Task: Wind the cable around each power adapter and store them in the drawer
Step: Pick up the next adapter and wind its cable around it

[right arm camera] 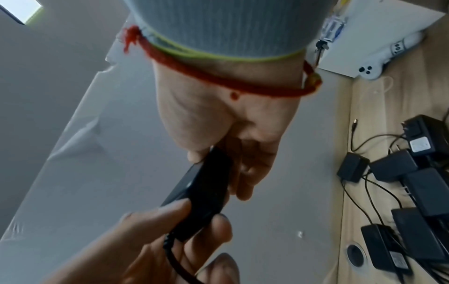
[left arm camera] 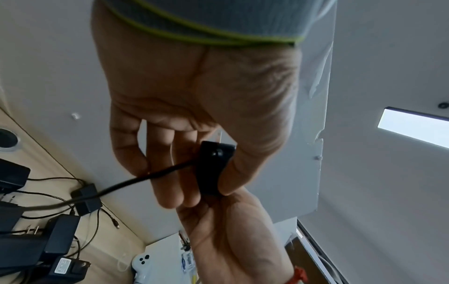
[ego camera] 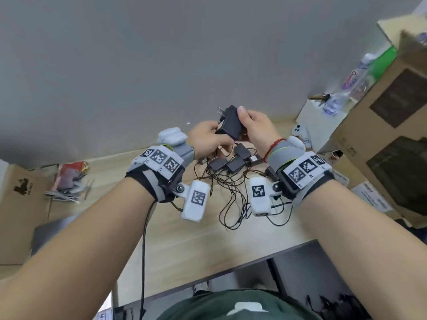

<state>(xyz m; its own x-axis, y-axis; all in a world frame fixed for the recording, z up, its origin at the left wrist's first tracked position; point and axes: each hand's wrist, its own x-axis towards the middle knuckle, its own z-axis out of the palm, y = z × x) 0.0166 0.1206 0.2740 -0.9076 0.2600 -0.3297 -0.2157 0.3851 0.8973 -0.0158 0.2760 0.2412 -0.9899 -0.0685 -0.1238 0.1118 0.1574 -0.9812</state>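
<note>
I hold one black power adapter [ego camera: 230, 123] up above the wooden desk [ego camera: 184, 239], prongs pointing up and left. My left hand [ego camera: 217, 135] grips its lower end, where the cable [left arm camera: 121, 186] leaves and hangs down toward the desk. My right hand [ego camera: 245, 121] grips the upper end, thumb on top. In the left wrist view my left hand [left arm camera: 189, 192] pinches the adapter [left arm camera: 215, 167] between thumb and fingers. In the right wrist view my right hand [right arm camera: 233, 169] clasps the adapter [right arm camera: 204, 192]. Several more black adapters [ego camera: 231, 162] lie on the desk with tangled cables [ego camera: 231, 199]. No drawer is in view.
Cardboard boxes [ego camera: 381, 135] stack along the right. A white box [ego camera: 316, 121], a white game controller [ego camera: 300, 135] and a plastic bottle [ego camera: 342, 95] stand behind the pile. A red packet [ego camera: 69, 176] and a cardboard box [ego camera: 18, 204] sit at the left. A grey wall rises behind.
</note>
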